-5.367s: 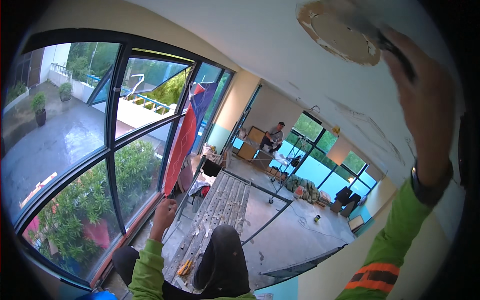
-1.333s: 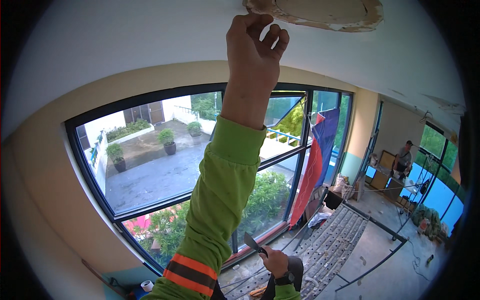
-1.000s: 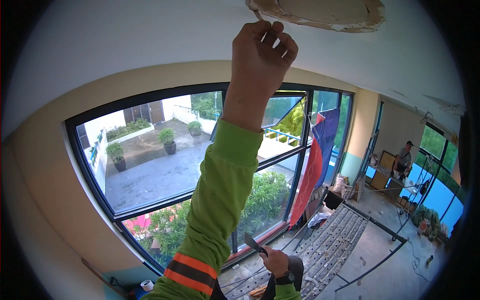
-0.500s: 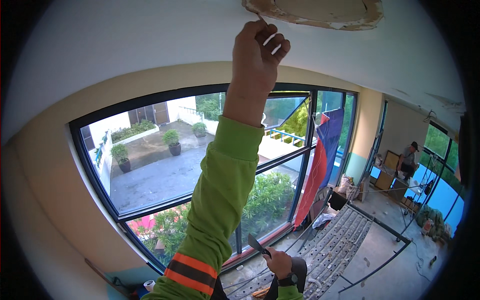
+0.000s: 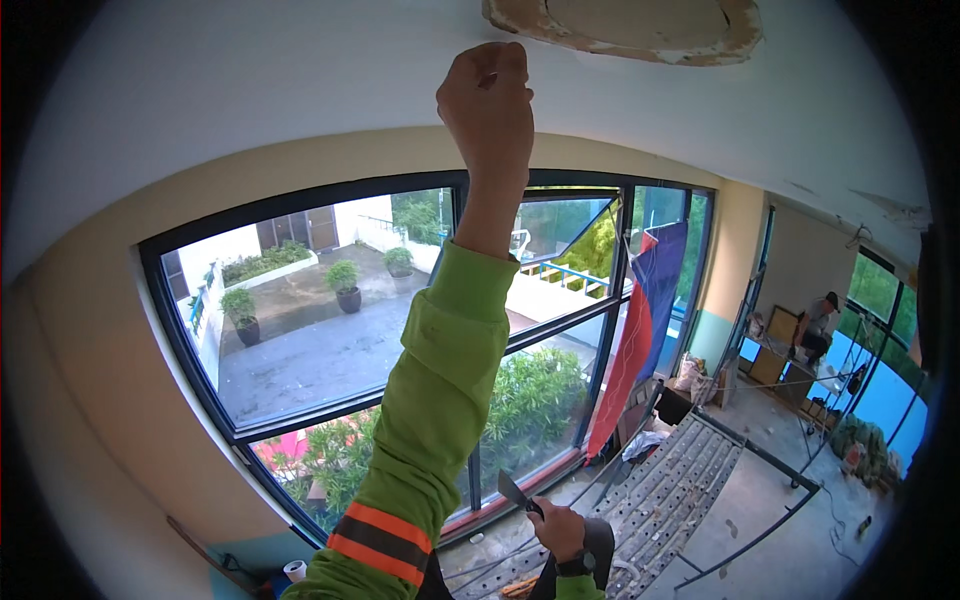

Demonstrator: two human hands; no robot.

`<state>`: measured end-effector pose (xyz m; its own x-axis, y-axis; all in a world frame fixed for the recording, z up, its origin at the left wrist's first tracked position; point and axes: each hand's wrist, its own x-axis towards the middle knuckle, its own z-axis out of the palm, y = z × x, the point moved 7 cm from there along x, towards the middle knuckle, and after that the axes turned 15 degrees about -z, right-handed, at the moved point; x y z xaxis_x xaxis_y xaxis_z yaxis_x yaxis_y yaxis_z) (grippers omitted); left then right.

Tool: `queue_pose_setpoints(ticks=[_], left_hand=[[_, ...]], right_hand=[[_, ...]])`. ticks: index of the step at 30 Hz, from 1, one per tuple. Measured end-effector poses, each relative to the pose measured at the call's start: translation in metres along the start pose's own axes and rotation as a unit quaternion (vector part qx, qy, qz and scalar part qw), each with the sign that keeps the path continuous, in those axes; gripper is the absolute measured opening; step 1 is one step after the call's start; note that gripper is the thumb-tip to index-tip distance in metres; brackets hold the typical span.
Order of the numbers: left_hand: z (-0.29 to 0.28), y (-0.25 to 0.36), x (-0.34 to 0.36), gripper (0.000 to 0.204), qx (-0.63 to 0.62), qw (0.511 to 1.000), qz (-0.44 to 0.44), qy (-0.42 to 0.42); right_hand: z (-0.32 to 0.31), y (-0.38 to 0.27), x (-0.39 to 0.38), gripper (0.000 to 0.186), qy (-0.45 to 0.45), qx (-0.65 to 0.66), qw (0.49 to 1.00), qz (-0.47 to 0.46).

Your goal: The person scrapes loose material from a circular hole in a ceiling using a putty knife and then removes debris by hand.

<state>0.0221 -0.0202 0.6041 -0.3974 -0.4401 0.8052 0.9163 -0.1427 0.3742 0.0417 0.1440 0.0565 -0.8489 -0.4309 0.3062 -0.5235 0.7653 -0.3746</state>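
Observation:
My left hand is raised just below a roughly round patch with chipped tan edges in the white ceiling. Its fingers are bunched closed; whatever they might hold is hidden. The green sleeve with an orange and dark band runs down from it. Low in the view, my right hand, a watch on its wrist, grips a putty knife by its dark handle, blade angled up to the left. My dark-trousered knee is beside it, over a perforated metal scaffold platform.
A large dark-framed window spans the wall, a red and blue fabric hanging at its right. A dark scaffold rail edges the platform. Across the room a person works among boards, metal stands and a green heap. Cables cross the floor.
My left hand has drawn slightly left from the patch's edge and its fingers have curled tighter. My right hand stays low with the knife. The distant person has bent forward.

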Motion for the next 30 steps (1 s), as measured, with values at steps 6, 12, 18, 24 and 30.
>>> queue_pose_setpoints(ticks=[6,12,18,24,30], left_hand=[[0.007,0.032,-0.015,0.024,0.202,0.961,0.157,0.103],[0.006,0.038,-0.013,0.016,0.308,0.893,0.287,0.156],[0.006,0.035,-0.009,0.013,0.325,0.857,0.365,0.162],[0.006,0.033,-0.009,0.008,0.302,0.856,0.387,0.161],[-0.003,0.02,-0.003,0.009,0.08,0.983,0.152,0.071]], right_hand=[[0.005,0.004,0.002,0.034,-0.01,0.002,1.0,0.005],[0.0,0.0,0.001,0.034,-0.011,0.008,1.0,0.007],[0.001,0.004,-0.001,0.035,-0.005,0.008,1.0,0.013],[0.001,0.003,0.0,0.035,-0.001,0.004,1.0,-0.005],[0.003,0.003,-0.001,0.036,-0.029,0.014,0.999,0.014]])
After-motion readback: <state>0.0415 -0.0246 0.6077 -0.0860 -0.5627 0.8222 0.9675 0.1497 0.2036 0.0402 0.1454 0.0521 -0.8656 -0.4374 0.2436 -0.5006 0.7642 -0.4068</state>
